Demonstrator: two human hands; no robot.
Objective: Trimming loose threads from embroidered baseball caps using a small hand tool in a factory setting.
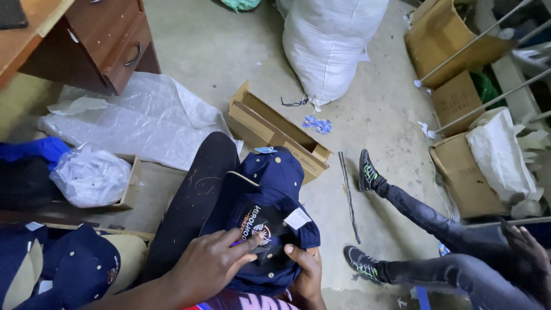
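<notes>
A stack of navy blue caps (pixel 270 206) rests on my black-trousered leg (pixel 198 201). My left hand (pixel 209 264) lies flat on the nearest cap, fingers spread over its printed front panel. My right hand (pixel 304 272) grips the same cap from below at its right edge, thumb on top next to a white tag (pixel 297 219). More navy caps (pixel 77 267) lie at the lower left.
Another person's legs in dark jeans and black sneakers (pixel 367 172) stretch across the floor at right, their hand (pixel 528 247) at the edge. An open cardboard box (pixel 275 135), a white sack (pixel 327 46), plastic sheeting (pixel 138 117), more boxes (pixel 459 172) and a wooden drawer unit (pixel 109 40) surround me.
</notes>
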